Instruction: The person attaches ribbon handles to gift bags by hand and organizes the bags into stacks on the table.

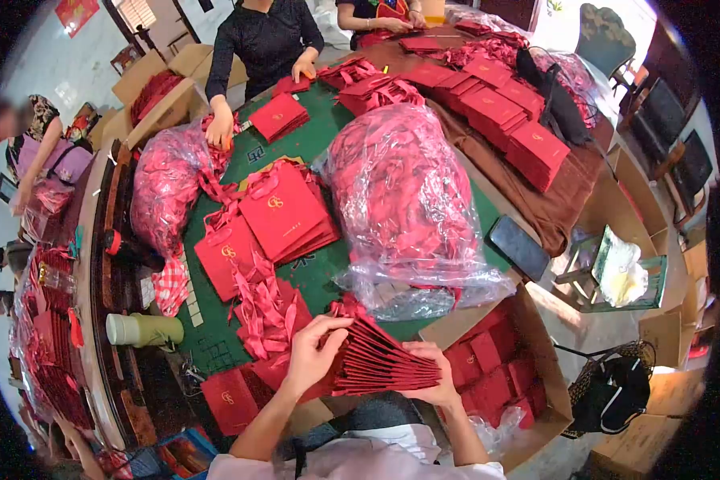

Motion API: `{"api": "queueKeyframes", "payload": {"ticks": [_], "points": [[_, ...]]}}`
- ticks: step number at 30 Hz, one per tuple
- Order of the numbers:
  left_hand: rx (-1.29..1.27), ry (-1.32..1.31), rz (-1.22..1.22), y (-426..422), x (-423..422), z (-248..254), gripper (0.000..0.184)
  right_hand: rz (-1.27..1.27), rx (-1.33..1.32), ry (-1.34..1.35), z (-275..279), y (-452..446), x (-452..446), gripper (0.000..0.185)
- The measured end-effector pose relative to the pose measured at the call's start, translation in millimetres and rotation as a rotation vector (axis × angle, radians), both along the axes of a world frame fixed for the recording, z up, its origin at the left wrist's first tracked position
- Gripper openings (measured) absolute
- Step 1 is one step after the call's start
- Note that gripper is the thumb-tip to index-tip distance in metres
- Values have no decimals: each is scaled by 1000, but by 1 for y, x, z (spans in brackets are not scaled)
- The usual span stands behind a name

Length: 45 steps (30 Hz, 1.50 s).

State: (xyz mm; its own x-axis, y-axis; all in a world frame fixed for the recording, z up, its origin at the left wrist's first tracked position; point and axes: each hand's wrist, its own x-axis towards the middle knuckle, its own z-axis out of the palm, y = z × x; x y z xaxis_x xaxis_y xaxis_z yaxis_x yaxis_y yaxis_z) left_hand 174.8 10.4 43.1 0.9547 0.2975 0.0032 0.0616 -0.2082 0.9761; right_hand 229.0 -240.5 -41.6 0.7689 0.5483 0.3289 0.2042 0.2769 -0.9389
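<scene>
A fanned stack of flat red paper gift bags (386, 362) is held upright in front of my body, edges toward me. My right hand (434, 378) is closed around its right end. At the left end, my left hand (316, 352) curls its fingers against the upper corner of the bags. Just beyond my left hand lies a loose heap of red ribbons (268, 316) on more bags. Red gift bags with a gold logo (286, 210) are piled on the green table (252, 170). A big clear plastic sack of red ribbons (404, 180) sits ahead of my hands.
At my right stands an open cardboard box (554, 392) holding red bags. A phone (520, 246) lies at the table edge; a green bottle (144, 330) lies at left. Bag stacks (496, 112) cover a brown cloth. Across the table, a person in black (264, 44) handles bags.
</scene>
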Motion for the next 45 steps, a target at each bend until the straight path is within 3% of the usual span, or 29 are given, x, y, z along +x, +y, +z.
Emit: {"api": "queueKeyframes", "payload": {"ticks": [3,7,11,13,17,21,25,29,33,35,36,37,39,40,41,43,45], "points": [[-85,42,-64,10,3,4,23,7,-29,10,4,0,0,74],[159,18,-75,13,2,3,14,-14,-9,4,6,1,2,71],[176,10,-52,12,-6,-9,8,-26,14,18,4,3,-1,71],[-176,-83,27,6,-5,-16,10,-27,-3,-12,5,2,0,70],[-351,-8,30,-1,3,1,22,-29,-6,9,4,2,-1,71],[-39,81,-93,13,3,-14,29,-45,-8,32,5,3,-2,71],[-220,83,-11,12,-1,-15,11,-39,-19,19,8,3,-1,72],[-374,-98,47,1,-7,-15,16,-41,-27,11,7,2,-1,71],[-469,-6,119,3,-13,-11,20,-36,-8,31,3,2,-1,69],[-547,-48,275,6,-11,-12,23,-24,-14,34,0,1,-1,71],[-319,-95,296,9,-9,-11,34,-13,-20,37,-1,1,-1,73],[-319,-92,295,10,-11,-7,34,-13,-20,40,0,1,-1,73],[137,-34,393,11,-12,6,53,-18,-33,7,3,1,0,72],[236,-20,395,15,-15,6,66,-5,-35,9,0,0,1,72],[236,-17,397,14,-13,13,66,-3,-37,11,3,1,0,72],[776,-144,254,12,-6,32,62,-12,-6,63,8,3,-1,72],[793,-181,11,17,0,31,60,-6,3,85,6,3,-3,72]]}}
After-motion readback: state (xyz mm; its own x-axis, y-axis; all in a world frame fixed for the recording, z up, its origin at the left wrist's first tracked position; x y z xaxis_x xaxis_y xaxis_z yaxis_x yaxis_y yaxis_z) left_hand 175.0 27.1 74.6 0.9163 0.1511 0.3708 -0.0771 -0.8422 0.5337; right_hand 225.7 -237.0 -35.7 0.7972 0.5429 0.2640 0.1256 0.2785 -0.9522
